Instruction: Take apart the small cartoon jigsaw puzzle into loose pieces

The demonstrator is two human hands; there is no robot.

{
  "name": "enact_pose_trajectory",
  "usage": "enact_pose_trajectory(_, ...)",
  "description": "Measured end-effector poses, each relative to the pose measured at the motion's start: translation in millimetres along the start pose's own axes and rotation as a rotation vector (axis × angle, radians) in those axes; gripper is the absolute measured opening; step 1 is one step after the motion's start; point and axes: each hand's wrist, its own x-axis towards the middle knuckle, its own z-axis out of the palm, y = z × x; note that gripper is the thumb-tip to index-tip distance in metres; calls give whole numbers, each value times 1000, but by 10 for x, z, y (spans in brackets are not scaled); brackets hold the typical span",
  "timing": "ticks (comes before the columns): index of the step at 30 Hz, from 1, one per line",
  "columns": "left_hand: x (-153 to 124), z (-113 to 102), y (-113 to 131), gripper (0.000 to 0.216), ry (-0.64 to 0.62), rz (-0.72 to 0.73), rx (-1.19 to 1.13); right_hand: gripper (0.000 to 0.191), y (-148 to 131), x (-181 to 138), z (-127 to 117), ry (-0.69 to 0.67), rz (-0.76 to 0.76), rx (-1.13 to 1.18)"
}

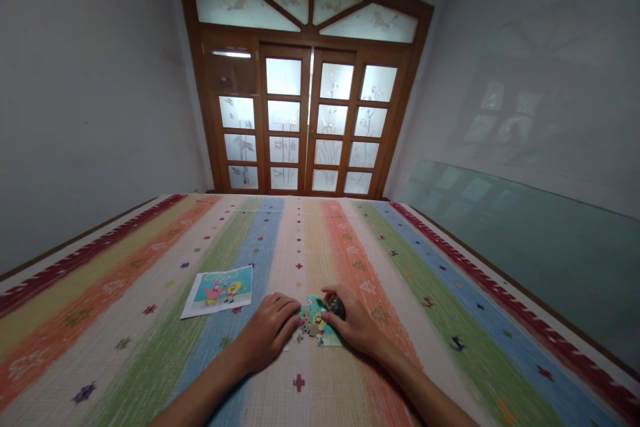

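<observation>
A small pile of jigsaw puzzle pieces (316,320) lies on the striped cloth between my two hands. My left hand (270,330) rests palm down to the left of the pile, fingers curled with the tips touching the pieces. My right hand (350,320) cups the pile from the right, fingers bent over its far edge. Further left lies a printed cartoon picture sheet (220,290), flat and apart from both hands.
The multicoloured striped cloth (150,347) covers a wide surface that reaches to a wooden glass-paned door (305,120). A large glass sheet (525,240) leans against the right wall. A grey wall stands to the left.
</observation>
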Motion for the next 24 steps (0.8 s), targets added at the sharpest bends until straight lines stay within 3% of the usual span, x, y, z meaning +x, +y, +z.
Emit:
enact_pose_trajectory(5,-19,8,-23,33,-19,3,3,25,-37,2,-15,-39,-2,-4)
enact_pose_trajectory(9,-20,23,-37,64,-59,24,38,22,-71,11,-39,-62,-41,-10)
enact_pose_trajectory(15,25,15,12,32,-56,9,17,25,-53,16,-36,-42,-40,-7)
enact_pose_trajectory(24,64,12,36,28,-89,-32,63,28,-49,27,-24,-63,-80,-32)
